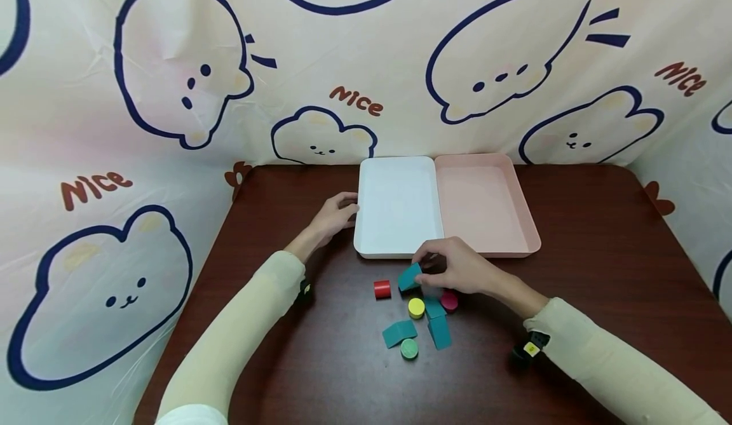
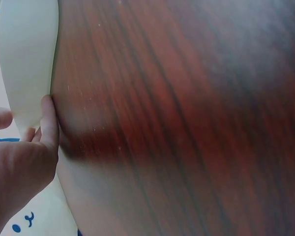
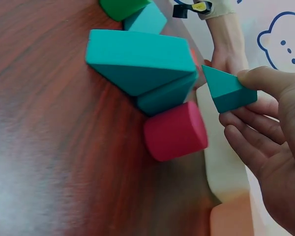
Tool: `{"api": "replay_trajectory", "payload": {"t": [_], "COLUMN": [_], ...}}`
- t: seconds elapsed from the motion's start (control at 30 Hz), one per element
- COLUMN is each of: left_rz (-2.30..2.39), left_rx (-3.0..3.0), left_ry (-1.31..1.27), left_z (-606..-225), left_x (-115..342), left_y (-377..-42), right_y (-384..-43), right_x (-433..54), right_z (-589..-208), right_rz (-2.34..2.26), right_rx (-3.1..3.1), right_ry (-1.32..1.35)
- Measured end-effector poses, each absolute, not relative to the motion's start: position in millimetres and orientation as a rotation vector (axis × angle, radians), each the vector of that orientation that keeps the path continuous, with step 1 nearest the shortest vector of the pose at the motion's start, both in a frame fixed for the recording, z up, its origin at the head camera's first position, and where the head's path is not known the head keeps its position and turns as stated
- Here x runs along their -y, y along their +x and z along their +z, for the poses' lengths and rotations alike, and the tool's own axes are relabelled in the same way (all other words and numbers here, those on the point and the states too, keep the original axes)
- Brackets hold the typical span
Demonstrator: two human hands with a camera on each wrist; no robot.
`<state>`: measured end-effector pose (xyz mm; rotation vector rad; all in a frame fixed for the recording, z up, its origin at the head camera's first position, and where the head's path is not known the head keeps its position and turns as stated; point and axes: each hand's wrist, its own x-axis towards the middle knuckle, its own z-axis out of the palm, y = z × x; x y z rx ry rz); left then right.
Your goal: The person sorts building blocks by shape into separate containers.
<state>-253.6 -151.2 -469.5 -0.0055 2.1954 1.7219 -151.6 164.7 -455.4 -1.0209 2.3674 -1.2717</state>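
Surrounding the scene, a pale printed sheet is marked with navy-outlined animals and the word "Nice" in reddish brown. Before it, a dark wood-grain table is seen, crossed by two arms in pale sleeves. Near the table's far edge, a white tray and a pink tray are set side by side, the white one to the left. The white tray's left side is touched by the left hand, whose fingers are laid nearly straight against the outer wall. By the right hand, a teal wedge block is pinched between thumb and fingers and held just in front of the white tray's near edge. Nearer the person, two more teal blocks are found touching each other, and a lone teal block is placed to their left, apart from them. Around these, four small cylinders are scattered: a magenta cylinder just right of the pair, a red cylinder left of the pinched wedge, a yellow cylinder just left of the pair, and a green cylinder just beside the lone block.
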Motion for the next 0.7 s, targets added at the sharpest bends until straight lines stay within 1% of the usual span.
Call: {"api": "replay_trajectory", "payload": {"t": [0.47, 0.7], "left_rz": [1.708, 1.710], "left_rx": [-2.203, -2.201], "left_ry": [-0.012, -0.022], "left_z": [-468, -469], "left_x": [151, 151], "left_y": [-254, -254], "right_y": [-177, -188], "right_x": [-157, -153], "right_z": [-431, -427], "right_rz": [-1.305, -1.299], "right_rx": [-2.466, -2.514], "right_ry": [-1.065, -1.037]}}
